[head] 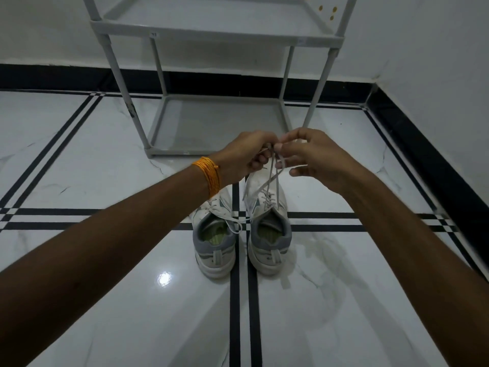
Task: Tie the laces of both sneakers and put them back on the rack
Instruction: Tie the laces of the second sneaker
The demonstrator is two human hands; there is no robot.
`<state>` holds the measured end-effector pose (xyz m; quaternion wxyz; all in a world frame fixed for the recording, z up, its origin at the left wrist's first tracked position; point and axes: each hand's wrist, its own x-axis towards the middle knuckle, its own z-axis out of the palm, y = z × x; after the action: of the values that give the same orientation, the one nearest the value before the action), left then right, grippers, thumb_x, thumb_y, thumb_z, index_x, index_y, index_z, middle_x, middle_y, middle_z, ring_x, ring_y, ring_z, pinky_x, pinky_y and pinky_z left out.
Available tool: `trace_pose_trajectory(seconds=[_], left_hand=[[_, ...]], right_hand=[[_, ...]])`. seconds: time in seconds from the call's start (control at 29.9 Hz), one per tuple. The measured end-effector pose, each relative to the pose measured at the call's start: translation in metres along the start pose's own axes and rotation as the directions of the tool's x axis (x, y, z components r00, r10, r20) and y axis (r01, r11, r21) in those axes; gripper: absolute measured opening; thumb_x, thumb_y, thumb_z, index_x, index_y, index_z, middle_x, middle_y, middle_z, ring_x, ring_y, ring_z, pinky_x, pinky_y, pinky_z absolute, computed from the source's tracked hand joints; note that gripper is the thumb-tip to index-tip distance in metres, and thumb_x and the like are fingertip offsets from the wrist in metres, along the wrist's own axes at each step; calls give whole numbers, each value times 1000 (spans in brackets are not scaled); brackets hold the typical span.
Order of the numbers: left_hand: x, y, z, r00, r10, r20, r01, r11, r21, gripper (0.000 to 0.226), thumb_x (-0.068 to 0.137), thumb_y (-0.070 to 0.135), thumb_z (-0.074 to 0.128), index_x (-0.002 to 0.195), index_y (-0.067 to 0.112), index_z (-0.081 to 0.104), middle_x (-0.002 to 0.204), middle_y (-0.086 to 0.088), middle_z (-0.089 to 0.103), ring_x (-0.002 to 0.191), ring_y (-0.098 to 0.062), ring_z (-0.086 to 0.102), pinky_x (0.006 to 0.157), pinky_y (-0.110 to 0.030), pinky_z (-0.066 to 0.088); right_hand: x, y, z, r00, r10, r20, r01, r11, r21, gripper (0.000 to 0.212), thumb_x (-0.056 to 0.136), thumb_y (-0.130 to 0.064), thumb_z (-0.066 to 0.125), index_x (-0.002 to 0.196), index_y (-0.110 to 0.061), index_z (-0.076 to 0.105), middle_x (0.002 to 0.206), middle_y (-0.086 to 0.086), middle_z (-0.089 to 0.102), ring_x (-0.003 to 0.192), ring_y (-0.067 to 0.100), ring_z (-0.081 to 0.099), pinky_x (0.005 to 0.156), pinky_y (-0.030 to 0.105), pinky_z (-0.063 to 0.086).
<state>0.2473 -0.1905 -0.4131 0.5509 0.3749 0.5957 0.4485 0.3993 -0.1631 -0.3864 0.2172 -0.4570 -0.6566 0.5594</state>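
Note:
Two white and grey sneakers stand side by side on the floor, heels toward me. The left sneaker [215, 247] has a loose lace trailing over its side. Above the right sneaker [270, 239], its two lace ends [274, 178] are pulled up and crossed. My left hand [244, 154], with orange thread on the wrist, pinches one lace end. My right hand [312, 157] pinches the other, and the fingertips of both hands meet above the shoe's toe. The grey rack [211, 38] stands just behind the hands, its shelves bare.
White marble floor with black inlay lines [239, 313] runs under the shoes. A white wall with black skirting [423, 144] closes in on the right and at the back. The rack's lowest shelf [219, 123] sits near floor level.

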Motion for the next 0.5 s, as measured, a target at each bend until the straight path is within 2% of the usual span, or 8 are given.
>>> trace_pose_trajectory(seconds=[0.07,0.13,0.2,0.27,0.3,0.37,0.43,0.5], left_hand=[[1,-1,-1,999,14,-42,-13,1000,23,13,87,22,60,80,12,61,58,4,46,51,-8,38,45,-20,29],[2,-5,-3,984,74,-160,-56,992,110,12,86,19,64,90,8,63,65,1,49,56,-10,42,49,-21,35],[5,-15,-9,924,194,-329,-130,970,207,12,82,9,66,90,8,57,79,-2,55,66,-14,49,56,-24,43],[5,-24,-18,848,338,-408,-195,915,353,16,79,0,62,91,8,54,80,-1,53,67,-13,49,56,-24,44],[4,-30,-23,807,441,-392,-224,843,489,17,77,-3,59,91,6,54,75,1,52,62,-13,48,54,-26,43],[3,-41,-35,751,607,-259,-217,598,772,19,75,-7,55,91,5,55,63,-2,50,54,-16,44,49,-31,40],[1,-56,-47,766,628,-138,-142,375,916,20,77,-8,53,93,3,55,64,-7,52,55,-21,44,46,-29,31],[0,-74,-63,821,553,-139,-30,286,958,20,79,-6,53,98,1,57,77,-17,61,65,-26,47,55,-29,30]], right_hand=[[2,6,-1,1000,-10,-26,9,1000,-27,28,83,-18,72,105,-2,65,76,6,64,63,13,58,55,21,46],[5,12,-4,983,-112,-147,77,971,-224,22,79,-24,77,88,-5,70,72,2,63,63,12,56,59,23,45],[9,19,-9,913,-308,-267,110,817,-566,31,76,-36,78,62,-12,63,58,-2,58,57,13,56,54,25,43],[8,27,-11,856,-423,-297,40,627,-778,43,78,-39,73,49,-20,47,47,-3,46,49,16,50,48,23,31],[9,33,-13,848,-436,-302,-4,563,-827,45,79,-33,71,47,-20,42,46,-3,42,48,18,48,48,21,27],[12,50,-17,861,-397,-319,-113,462,-880,42,78,-18,65,47,-18,38,46,-2,39,45,18,42,47,20,21],[13,67,-22,883,-318,-344,-214,381,-900,41,77,-10,64,48,-15,35,48,-2,37,44,15,37,47,18,19],[12,83,-28,894,-251,-371,-278,338,-899,41,78,-8,63,50,-14,34,51,-1,37,44,13,34,48,18,19]])
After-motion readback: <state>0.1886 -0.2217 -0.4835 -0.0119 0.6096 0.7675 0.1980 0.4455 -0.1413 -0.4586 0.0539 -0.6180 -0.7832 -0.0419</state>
